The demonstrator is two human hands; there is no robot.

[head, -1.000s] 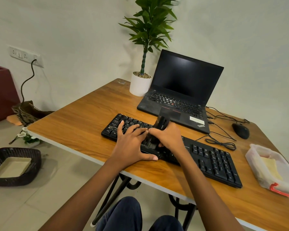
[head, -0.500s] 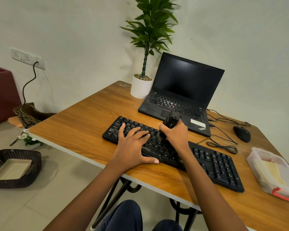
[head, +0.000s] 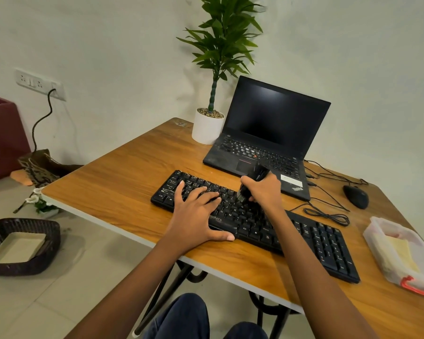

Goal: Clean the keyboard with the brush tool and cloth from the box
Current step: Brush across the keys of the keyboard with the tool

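A black keyboard (head: 321, 243) lies slanted across the wooden desk (head: 123, 182). My left hand (head: 196, 216) rests flat on its left half, fingers spread over the keys and thumb along the front edge. My right hand (head: 264, 189) grips a black brush tool (head: 253, 179) upright, its bristles down on the upper key rows near the middle. A clear plastic box (head: 402, 255) with a red latch sits at the desk's right edge, with a pale yellow cloth (head: 402, 253) inside it.
An open black laptop (head: 267, 133) stands behind the keyboard, next to a potted plant (head: 208, 126). A black mouse (head: 355, 196) and loose cables (head: 328, 216) lie to the right. On the floor to the left is a dark wicker basket (head: 20, 245).
My right hand moved the brush from the lower key rows up and to the right, to the upper rows. My left hand stayed flat on the keyboard.
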